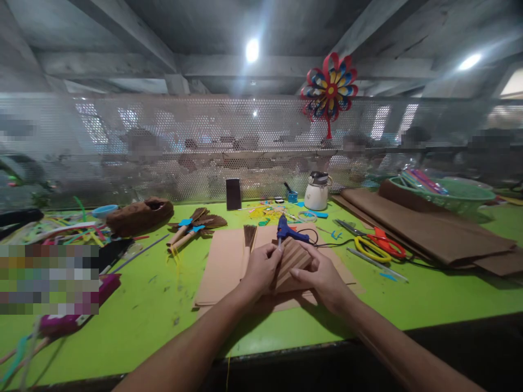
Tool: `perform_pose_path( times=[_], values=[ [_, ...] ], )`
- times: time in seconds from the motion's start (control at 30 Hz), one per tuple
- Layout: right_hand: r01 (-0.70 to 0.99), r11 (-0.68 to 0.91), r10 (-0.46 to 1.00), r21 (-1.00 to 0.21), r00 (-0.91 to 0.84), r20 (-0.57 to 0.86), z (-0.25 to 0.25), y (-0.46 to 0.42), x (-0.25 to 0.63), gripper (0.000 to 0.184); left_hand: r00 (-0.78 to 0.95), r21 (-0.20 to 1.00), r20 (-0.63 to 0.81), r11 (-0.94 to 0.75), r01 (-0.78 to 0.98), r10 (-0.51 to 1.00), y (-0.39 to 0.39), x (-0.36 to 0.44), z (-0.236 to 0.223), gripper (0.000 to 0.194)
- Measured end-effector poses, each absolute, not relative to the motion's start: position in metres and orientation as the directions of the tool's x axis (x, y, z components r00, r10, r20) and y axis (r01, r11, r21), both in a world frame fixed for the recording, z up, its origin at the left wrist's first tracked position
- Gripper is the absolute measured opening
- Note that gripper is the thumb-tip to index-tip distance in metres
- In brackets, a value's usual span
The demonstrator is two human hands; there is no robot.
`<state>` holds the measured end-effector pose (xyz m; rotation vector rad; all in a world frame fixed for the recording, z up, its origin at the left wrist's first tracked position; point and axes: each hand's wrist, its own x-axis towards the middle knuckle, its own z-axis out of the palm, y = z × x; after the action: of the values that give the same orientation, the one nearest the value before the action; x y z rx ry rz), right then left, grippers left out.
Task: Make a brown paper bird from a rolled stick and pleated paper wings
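Observation:
Between my two hands is a brown paper piece with lighter and darker diagonal stripes (pixel 292 261), tilted above a stack of brown cardboard sheets (pixel 218 261). My left hand (pixel 260 268) pinches its left edge between thumb and fingers. On the other side my right hand (pixel 322 275) grips it, the thumb on the front and the fingers along the right and top edge. Just beyond the paper a blue glue gun (pixel 293 231) lies with its black cord trailing right. A rolled paper stem with a dark fringed end (pixel 249 237) rests beside my left hand.
Yellow-handled scissors (pixel 372 249) and orange-handled scissors (pixel 388 242) lie right, near folded brown paper (pixel 425 228) and a green basket (pixel 461 196). Brown paper flowers (pixel 196 226) lie left. A white kettle (pixel 316 191) and a phone (pixel 233 194) stand at the back by a mesh screen.

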<state>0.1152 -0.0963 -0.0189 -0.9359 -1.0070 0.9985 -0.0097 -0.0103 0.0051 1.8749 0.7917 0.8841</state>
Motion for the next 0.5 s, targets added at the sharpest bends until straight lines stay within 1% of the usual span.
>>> perform_pose_path(
  times=[0.1, 0.23, 0.37, 0.5],
  values=[
    [-0.228, 0.269, 0.954, -0.936, 0.2, 0.225, -0.0188, -0.1012, 0.1152, 0.067, 0.509, 0.908, 0.248, -0.381, 0.173, 0.824, -0.0084, -0.0098, 0.0059, 0.037],
    [-0.246, 0.266, 0.959, -0.932, 0.171, 0.228, -0.0181, -0.1058, 0.1115, 0.071, 0.488, 0.96, 0.177, -0.258, 0.105, 0.855, -0.0025, -0.0116, 0.0062, 0.037],
    [-0.242, 0.258, 0.956, -0.935, 0.206, 0.211, -0.0176, -0.1062, 0.1124, 0.067, 0.582, 0.985, 0.117, -0.169, 0.036, 0.805, -0.0029, -0.0111, 0.005, 0.04],
    [-0.275, 0.289, 0.941, -0.917, 0.256, 0.22, -0.0182, -0.1051, 0.1169, 0.066, 0.691, 0.985, 0.103, -0.169, 0.029, 0.716, -0.0054, -0.0098, -0.0016, 0.039]
  ],
)
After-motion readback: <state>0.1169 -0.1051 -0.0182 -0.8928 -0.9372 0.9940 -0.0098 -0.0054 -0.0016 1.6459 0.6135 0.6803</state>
